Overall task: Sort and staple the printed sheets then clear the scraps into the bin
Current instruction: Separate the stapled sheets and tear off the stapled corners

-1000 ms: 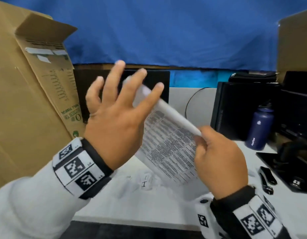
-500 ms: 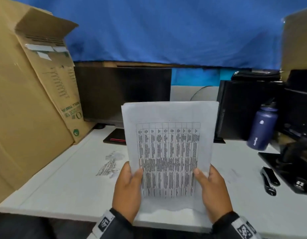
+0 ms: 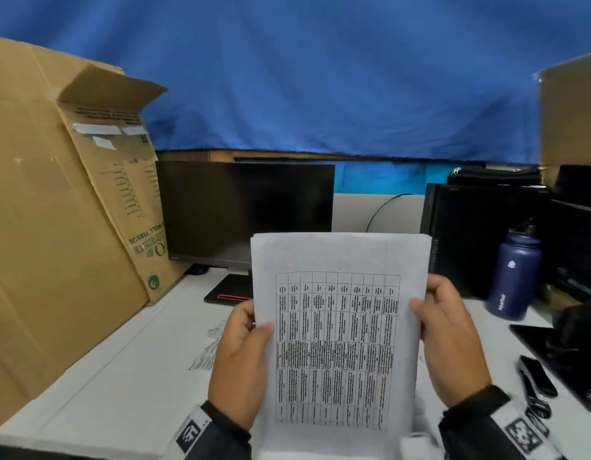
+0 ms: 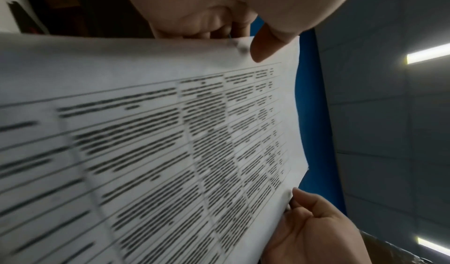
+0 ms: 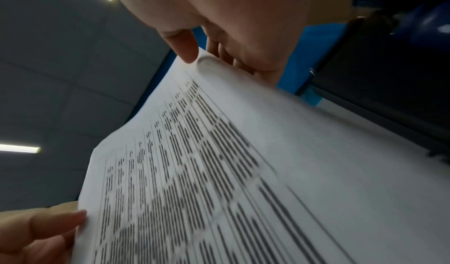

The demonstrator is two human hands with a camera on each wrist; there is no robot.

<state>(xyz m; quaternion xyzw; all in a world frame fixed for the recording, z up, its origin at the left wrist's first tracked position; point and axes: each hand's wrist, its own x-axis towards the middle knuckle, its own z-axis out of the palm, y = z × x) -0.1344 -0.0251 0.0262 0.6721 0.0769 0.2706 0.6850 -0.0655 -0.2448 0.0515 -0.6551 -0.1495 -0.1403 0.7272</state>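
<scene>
The printed sheets [image 3: 337, 327] stand upright above the white desk [image 3: 114, 403], table side facing the person. The left hand [image 3: 241, 370] pinches their edge at 9 o'clock and the right hand [image 3: 450, 343] at 3 o'clock, thumbs in front.
</scene>
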